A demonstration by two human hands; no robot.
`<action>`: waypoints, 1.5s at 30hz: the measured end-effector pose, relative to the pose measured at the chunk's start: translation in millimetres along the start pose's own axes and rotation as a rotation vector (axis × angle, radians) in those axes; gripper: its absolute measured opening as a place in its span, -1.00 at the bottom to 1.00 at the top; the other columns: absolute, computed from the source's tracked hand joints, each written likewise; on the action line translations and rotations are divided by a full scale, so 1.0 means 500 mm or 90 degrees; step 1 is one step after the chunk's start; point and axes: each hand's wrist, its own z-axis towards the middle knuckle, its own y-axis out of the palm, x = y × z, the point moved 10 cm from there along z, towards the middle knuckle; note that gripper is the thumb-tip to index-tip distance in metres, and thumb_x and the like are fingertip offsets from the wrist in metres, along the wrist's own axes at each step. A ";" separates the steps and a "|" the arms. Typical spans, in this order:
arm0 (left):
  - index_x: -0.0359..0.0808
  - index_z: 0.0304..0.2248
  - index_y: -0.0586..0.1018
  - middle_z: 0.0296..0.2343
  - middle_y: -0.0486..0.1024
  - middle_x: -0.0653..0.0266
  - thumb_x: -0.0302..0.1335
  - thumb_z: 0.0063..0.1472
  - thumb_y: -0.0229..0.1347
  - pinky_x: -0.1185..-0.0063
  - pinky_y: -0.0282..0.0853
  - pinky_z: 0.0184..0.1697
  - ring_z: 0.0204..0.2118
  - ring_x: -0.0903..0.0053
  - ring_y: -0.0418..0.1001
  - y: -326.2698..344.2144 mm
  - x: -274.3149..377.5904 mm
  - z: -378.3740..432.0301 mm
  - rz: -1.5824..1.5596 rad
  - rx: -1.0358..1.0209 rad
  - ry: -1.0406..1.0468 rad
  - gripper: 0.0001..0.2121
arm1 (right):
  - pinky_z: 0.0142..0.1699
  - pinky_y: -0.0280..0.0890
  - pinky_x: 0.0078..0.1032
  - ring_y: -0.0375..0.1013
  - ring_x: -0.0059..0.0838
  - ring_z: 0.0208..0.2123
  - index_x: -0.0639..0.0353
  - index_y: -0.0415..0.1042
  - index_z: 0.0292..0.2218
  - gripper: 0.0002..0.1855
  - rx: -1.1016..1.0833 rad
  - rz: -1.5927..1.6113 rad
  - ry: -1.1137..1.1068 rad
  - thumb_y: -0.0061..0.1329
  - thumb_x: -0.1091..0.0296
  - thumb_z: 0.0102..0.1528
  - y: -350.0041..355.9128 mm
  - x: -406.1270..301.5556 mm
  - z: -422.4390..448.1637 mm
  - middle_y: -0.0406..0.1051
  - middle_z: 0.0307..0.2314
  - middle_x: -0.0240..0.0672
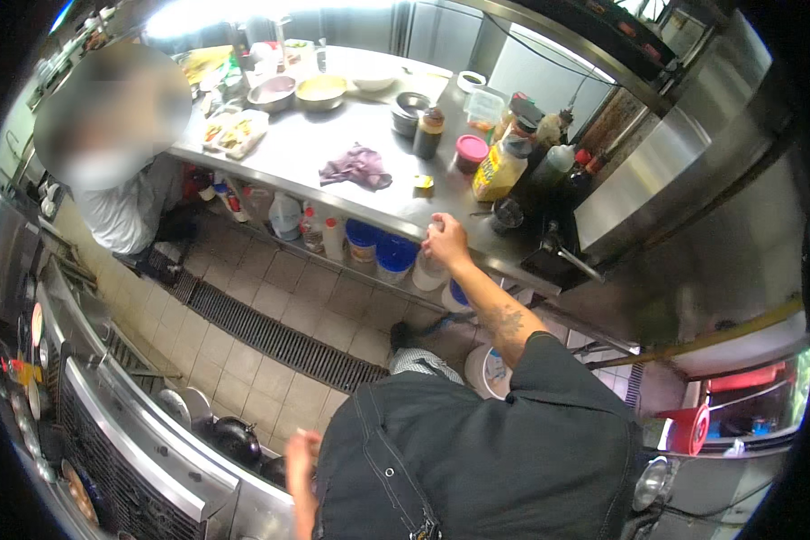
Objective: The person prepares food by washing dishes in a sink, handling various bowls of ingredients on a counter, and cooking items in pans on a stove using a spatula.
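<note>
My right hand [445,239] reaches over the front edge of the stainless steel counter [405,212], its fingers curled. Whether something small sits between the fingertips cannot be made out. A small yellow packet [423,182] lies just beyond that hand, and a crumpled purple cloth [356,167] is farther left. To the right of the packet stands a plastic jar with a yellow label [501,169], beside a pink-lidded tub [471,152]. Low at my left side, my left hand [302,459] hangs near the cooking range [256,499], partly hidden by my dark garment.
Metal bowls [320,91] and a tray of food [236,133] stand farther along the counter. Blue-lidded buckets [396,255] and bottles fill the shelf below. Another person [118,209] is at the left. A drain grate [270,331] crosses the tiled floor; dark pots [235,440] sit beside the range.
</note>
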 end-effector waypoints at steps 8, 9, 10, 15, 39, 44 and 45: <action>-0.34 -0.21 0.56 -0.35 0.58 0.07 -0.39 0.25 0.08 0.47 0.44 -0.17 -0.28 0.33 0.57 0.269 0.900 0.472 0.255 -0.015 0.335 -0.80 | -0.26 0.46 -0.12 0.55 0.09 -0.43 0.37 0.42 -0.24 -0.65 0.163 -0.241 0.039 0.01 0.21 0.09 -0.028 0.007 0.298 0.51 -0.41 0.19; -0.33 -0.22 0.57 -0.30 0.59 0.03 -0.35 0.25 0.08 0.42 0.45 -0.14 -0.23 0.26 0.58 0.340 0.952 0.521 0.271 -0.053 0.346 -0.77 | -0.17 0.43 -0.06 0.54 0.18 -0.36 0.36 0.44 -0.29 -0.66 0.184 -0.347 -0.054 0.02 0.19 0.08 -0.037 -0.017 0.323 0.50 -0.40 0.23; -0.34 -0.21 0.58 -0.28 0.59 0.03 -0.33 0.25 0.07 0.40 0.45 -0.11 -0.19 0.24 0.58 0.374 0.974 0.554 0.262 -0.046 0.353 -0.75 | -0.11 0.38 0.00 0.51 0.20 -0.25 0.33 0.47 -0.31 -0.69 0.105 -0.342 -0.009 0.02 0.21 0.07 -0.013 -0.013 0.328 0.49 -0.37 0.24; -0.29 -0.05 0.53 -0.22 0.59 0.14 -0.27 0.26 0.11 0.43 0.48 -0.12 -0.20 0.35 0.56 0.556 1.000 0.711 0.180 -0.109 0.300 -0.65 | -0.29 0.38 -0.28 0.52 -0.19 -0.44 0.24 0.44 -0.40 -0.70 0.021 -0.206 -0.138 0.18 0.20 -0.04 -0.034 -0.049 0.286 0.50 -0.49 -0.12; -0.30 -0.12 0.47 -0.37 0.54 0.34 -0.43 0.28 0.14 0.65 0.40 -0.37 -0.37 0.66 0.49 0.399 0.955 0.867 -0.283 -0.625 -0.021 -0.77 | -0.42 0.31 -0.73 0.39 -0.74 -0.54 0.27 0.46 -0.18 -0.84 -0.208 0.003 -0.054 0.08 0.49 0.18 0.302 -0.263 0.198 0.50 -0.45 -0.44; -0.29 0.13 0.31 -0.16 0.48 0.25 -0.62 0.26 -0.03 0.59 0.44 -0.13 -0.13 0.59 0.48 0.324 0.996 0.855 -0.413 -0.715 0.062 -0.57 | -0.51 0.30 -0.73 0.35 -0.74 -0.62 0.21 0.45 -0.24 -0.88 -0.176 0.253 0.200 0.09 0.48 0.16 0.330 -0.218 0.203 0.46 -0.51 -0.48; -0.24 0.16 0.27 -0.12 0.45 0.27 -0.63 0.24 -0.01 0.58 0.43 -0.10 -0.09 0.65 0.42 0.299 1.026 0.844 -0.284 -0.682 0.179 -0.51 | -0.54 0.30 -0.73 0.34 -0.74 -0.63 0.19 0.44 -0.25 -0.89 -0.192 0.282 0.230 0.09 0.48 0.16 0.344 -0.210 0.198 0.45 -0.52 -0.48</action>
